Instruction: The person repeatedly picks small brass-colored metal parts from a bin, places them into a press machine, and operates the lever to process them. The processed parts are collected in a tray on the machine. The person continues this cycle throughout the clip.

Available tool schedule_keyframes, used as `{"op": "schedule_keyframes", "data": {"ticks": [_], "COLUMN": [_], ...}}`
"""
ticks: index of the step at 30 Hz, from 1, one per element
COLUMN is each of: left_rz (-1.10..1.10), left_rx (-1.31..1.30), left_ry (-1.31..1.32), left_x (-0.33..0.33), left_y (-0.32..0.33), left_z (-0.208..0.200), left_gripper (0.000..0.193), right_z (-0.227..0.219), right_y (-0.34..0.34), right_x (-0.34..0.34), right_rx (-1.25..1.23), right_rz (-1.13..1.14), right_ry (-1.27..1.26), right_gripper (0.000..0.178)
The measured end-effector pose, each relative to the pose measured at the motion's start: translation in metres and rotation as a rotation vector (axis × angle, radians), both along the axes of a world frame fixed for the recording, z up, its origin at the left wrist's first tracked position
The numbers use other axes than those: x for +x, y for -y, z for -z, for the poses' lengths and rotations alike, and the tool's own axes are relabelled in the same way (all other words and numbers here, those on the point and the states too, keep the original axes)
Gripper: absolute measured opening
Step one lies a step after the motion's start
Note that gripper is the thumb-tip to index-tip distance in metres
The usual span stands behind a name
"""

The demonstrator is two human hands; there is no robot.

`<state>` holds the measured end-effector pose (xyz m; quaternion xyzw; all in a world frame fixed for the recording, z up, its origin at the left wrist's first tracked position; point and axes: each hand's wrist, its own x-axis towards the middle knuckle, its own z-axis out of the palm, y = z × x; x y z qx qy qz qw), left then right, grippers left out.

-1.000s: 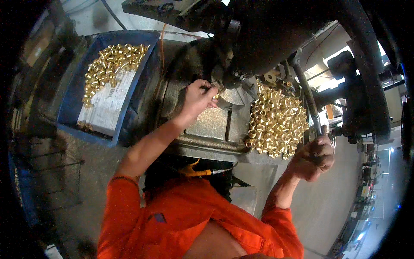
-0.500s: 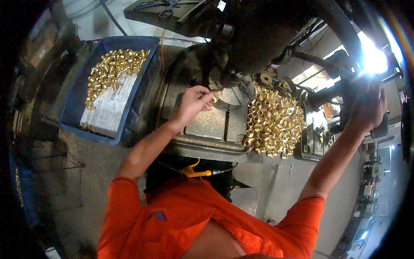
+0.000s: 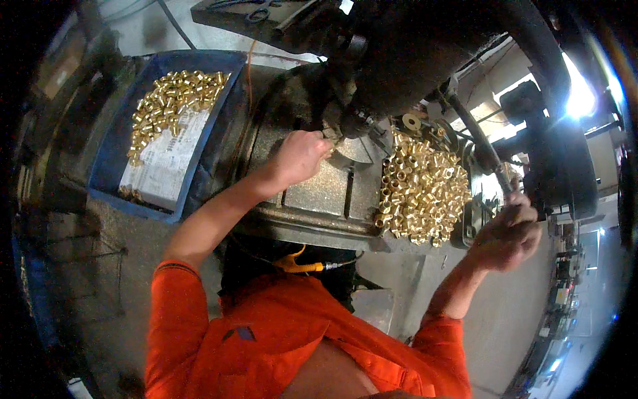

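Observation:
My left hand (image 3: pixel 302 157) reaches in under the spindle (image 3: pixel 359 120) of a dark drill press, its fingers pinched at a small brass fitting (image 3: pixel 329 154). That fitting is mostly hidden by the fingertips, beside a round metal fixture (image 3: pixel 355 149) on the machine's table. On the right, my right hand (image 3: pixel 508 233) is wrapped round the end of the press's feed lever (image 3: pixel 490 159), which slants down toward me. Just right of the fixture lies a heap of brass fittings (image 3: pixel 425 189), hollow and shiny.
A blue tray (image 3: pixel 188 159) at the left holds more brass fittings on a sheet of printed paper (image 3: pixel 156 169). Metal chips cover the machine table (image 3: pixel 312 199). A yellow air gun (image 3: pixel 299 267) hangs below its front edge. Scissors (image 3: pixel 260 13) lie at the far side.
My right hand has swung the feed lever down and toward me from high on the right. The left hand has turned slightly, its fingers still close to the fixture.

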<state>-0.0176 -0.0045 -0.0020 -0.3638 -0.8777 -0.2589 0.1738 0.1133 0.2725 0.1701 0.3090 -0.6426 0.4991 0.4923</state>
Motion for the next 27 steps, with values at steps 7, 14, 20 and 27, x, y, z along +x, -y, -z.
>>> {"op": "schedule_keyframes", "data": {"ticks": [7,14,20,27], "left_rz": [0.002,-0.009,0.237,0.353], "left_rx": [0.022,-0.011,0.332,0.719], "left_ry": [0.041,-0.005,0.403,1.117], "left_x": [0.003,0.002,0.046,0.075], "left_y": [-0.006,0.0,-0.016,-0.047], "left_z": [-0.004,-0.006,-0.045,-0.046], "left_gripper": [0.015,0.016,0.015,0.012], "right_z": [0.058,0.032,0.081,0.106], "right_y": [0.016,0.016,0.04,0.068], "right_x": [0.008,0.01,0.022,0.017], "right_rx": [-0.176,-0.19,0.416,0.535], "right_rz": [0.013,0.158,0.117,0.009], "right_ry": [-0.109,0.003,0.699,0.899], "right_gripper": [0.029,0.051,0.037,0.034]}}
